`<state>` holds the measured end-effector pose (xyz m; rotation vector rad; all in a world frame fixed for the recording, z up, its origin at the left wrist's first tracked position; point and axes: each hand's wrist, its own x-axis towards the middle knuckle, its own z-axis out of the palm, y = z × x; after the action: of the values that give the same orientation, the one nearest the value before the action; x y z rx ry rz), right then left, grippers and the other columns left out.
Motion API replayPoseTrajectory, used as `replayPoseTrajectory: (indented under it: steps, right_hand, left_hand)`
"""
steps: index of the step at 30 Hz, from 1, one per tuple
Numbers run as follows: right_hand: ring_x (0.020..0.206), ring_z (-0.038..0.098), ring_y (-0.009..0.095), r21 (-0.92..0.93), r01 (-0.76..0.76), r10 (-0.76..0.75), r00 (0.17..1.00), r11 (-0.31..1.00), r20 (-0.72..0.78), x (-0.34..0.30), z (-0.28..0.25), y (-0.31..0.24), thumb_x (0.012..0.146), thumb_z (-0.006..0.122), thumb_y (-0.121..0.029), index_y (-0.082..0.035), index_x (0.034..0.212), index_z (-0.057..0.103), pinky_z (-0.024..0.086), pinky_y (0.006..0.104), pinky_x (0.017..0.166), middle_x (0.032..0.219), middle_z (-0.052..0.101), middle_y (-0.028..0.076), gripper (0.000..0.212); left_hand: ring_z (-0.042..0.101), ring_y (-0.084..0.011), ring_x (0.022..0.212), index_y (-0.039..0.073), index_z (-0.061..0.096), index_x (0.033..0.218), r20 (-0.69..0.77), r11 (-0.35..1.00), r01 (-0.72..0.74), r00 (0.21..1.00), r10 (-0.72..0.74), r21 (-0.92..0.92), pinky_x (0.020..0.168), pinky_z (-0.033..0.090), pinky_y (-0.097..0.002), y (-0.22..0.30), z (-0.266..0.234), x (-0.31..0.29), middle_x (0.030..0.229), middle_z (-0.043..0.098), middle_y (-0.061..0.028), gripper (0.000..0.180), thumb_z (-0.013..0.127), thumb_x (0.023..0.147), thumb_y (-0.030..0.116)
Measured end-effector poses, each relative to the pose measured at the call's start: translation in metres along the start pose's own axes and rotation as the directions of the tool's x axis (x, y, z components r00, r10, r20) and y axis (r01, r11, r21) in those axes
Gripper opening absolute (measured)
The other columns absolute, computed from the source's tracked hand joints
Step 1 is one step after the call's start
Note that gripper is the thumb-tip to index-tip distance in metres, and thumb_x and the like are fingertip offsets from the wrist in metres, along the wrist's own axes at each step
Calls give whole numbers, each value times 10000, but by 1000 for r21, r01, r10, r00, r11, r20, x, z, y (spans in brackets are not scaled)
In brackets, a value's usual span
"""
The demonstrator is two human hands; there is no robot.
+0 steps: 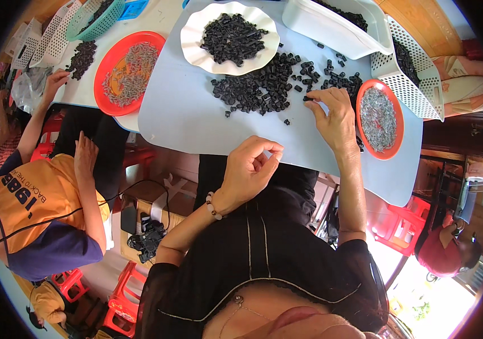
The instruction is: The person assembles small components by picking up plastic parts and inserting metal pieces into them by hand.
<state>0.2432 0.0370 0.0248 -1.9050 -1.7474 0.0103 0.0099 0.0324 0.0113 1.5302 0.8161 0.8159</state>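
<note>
My right hand (336,120) is over the right part of the pale blue table (182,121), its thumb and forefinger pinching a small black plastic part (307,99). Close to the near edge, my left hand (247,169) is closed, fingers curled and thumb against forefinger. Whatever it may hold is too small or hidden to make out. A loose pile of black plastic parts (255,85) covers the middle of the table, and more lie scattered toward my right hand. Just right of that hand, a red oval tray (401,116) holds many tiny clear or silvery pieces.
At the back are a white scalloped plate (192,39) of black parts, a white bin (337,40) and a white perforated basket (431,93). To the left, a person in a yellow and navy shirt (44,192) works beside another red tray (101,93). Red stools (125,296) stand behind.
</note>
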Motion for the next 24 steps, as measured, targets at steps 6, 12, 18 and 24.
replayPoseTrajectory:
  steps: [6, 12, 18, 24]
  right_hand:
    - [813, 586, 285, 31, -36, 36, 999, 999, 3, -3, -5, 2, 769, 723, -69, -65, 908, 685, 490, 388, 734, 825, 655, 70, 144]
    - [791, 589, 250, 119, -68, 76, 996, 991, -57, -11, -8, 0, 825, 687, -65, -31, 911, 667, 480, 361, 717, 828, 661, 78, 95]
    - [780, 495, 63, 739, -365, 312, 925, 567, 218, -38, -21, -21, 991, 570, -203, 9, 975, 668, 404, 219, 700, 810, 584, -18, 234]
    - [861, 556, 106, 877, -345, 164, 938, 334, 306, -59, -10, -47, 958, 610, -110, 12, 975, 662, 450, 252, 807, 937, 609, 30, 134]
  left_hand:
    - [550, -63, 604, 27, 676, 959, 21, 1000, -4, 1000, 4, 29, 526, 445, -203, -2, 0, -1, 888, 637, -46, 89, 670, 876, 57]
    - [543, -48, 606, 25, 674, 966, 19, 999, -12, 1000, 13, -51, 528, 439, -199, 2, 0, -1, 891, 641, -35, 87, 662, 890, 65]
    - [564, -46, 673, 0, 642, 1065, 142, 937, 172, 981, -134, -303, 578, 447, -190, 2, 5, 1, 891, 640, -26, 153, 637, 951, 101]
    - [631, -94, 707, 1, 611, 1116, 189, 769, 236, 970, -152, -594, 615, 507, -216, 12, 16, 9, 892, 664, -39, 223, 654, 950, 144]
